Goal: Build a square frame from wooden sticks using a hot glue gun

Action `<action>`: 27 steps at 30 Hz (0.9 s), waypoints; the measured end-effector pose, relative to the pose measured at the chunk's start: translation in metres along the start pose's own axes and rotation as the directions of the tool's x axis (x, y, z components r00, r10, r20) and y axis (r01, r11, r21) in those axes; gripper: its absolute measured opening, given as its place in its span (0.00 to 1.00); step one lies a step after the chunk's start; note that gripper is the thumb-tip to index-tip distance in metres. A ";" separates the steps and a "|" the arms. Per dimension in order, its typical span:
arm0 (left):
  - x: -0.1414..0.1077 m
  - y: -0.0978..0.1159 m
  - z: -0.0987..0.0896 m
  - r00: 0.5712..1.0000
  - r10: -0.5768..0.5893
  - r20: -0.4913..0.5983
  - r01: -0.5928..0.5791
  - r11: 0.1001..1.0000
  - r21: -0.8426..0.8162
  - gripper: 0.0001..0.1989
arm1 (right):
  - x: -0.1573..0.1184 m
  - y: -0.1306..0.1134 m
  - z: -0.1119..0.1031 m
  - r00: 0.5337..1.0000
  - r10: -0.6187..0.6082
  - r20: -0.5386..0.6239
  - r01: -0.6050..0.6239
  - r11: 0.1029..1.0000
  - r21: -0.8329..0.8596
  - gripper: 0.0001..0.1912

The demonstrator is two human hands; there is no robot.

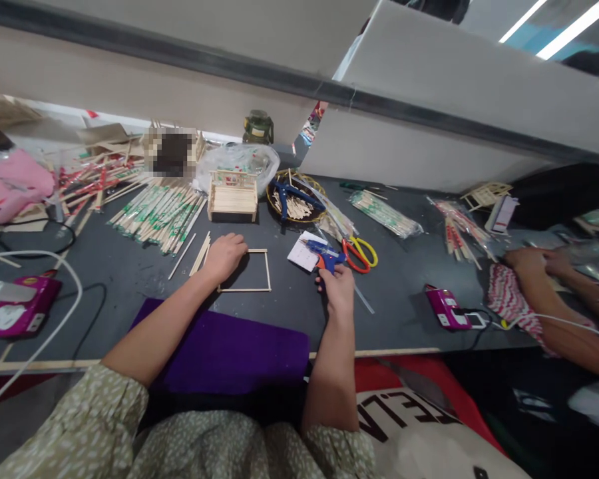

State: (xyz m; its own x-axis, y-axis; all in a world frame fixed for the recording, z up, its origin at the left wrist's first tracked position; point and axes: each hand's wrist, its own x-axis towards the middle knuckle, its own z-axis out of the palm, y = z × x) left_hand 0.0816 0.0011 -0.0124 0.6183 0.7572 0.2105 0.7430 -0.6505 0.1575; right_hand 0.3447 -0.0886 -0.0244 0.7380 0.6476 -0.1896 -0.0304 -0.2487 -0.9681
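Note:
A rectangular frame of thin wooden sticks (269, 271) lies flat on the dark table. My left hand (225, 257) is over its upper left corner, fingers bent together; what they pinch, if anything, is hidden. Loose sticks (200, 255) lie just left of that hand. To the right of the frame, my right hand (337, 286) is wrapped round a blue glue gun (324, 251), whose nozzle points left over a white paper (303, 251). Orange and yellow scissors (363, 255) are beside the gun. A small wooden bench (233, 195) stands behind the frame.
Wrapped stick bundles (160, 216) lie at the back left, a basket of short sticks (295, 203) behind the gun. A purple cloth (229, 349) covers the table's front edge. Pink boxes (446, 307) sit right and left. Another person's hands (534, 261) are at the far right.

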 end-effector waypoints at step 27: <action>-0.001 0.003 0.000 1.000 0.006 0.010 -0.006 0.999 0.036 0.13 | -0.018 -0.017 0.015 0.901 0.198 0.386 -0.318 0.907 0.276 0.09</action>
State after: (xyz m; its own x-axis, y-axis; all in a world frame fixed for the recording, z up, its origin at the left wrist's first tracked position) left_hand 0.0829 -0.0013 -0.0124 0.6250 0.7540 0.2021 0.7480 -0.6525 0.1213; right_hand 0.3218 -0.0857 -0.0069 0.3984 0.8124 -0.4257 -0.4483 -0.2324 -0.8631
